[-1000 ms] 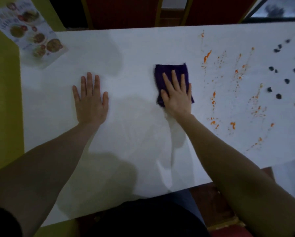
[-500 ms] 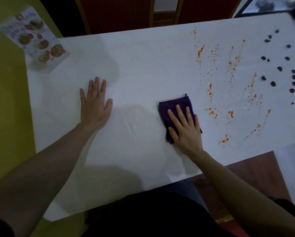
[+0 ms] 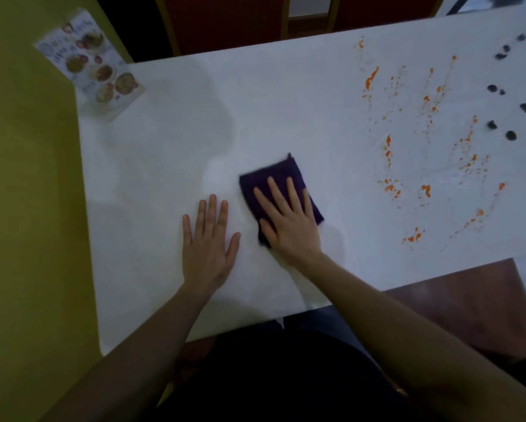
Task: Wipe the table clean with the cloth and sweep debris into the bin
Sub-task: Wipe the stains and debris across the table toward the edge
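- A menu card (image 3: 92, 68) lies at the far left corner of the white worktop (image 3: 170, 147), partly over the edge.
- The left hand (image 3: 208, 246) rests flat on the worktop, palm down, fingers (image 3: 212, 213) straight and slightly spread, holding nothing.
- Just right of it, the right hand (image 3: 290, 222) presses flat on the purple cloth (image 3: 278, 178), fingers straight and spread over it, not curled round it.
- The folded cloth lies near the worktop's middle, its far half showing beyond the fingertips.
- Orange splatters (image 3: 426, 147) streak the worktop right of the cloth, apart from it.
- Dark crumbs (image 3: 511, 135) are scattered at the far right.
- No bin is in view.
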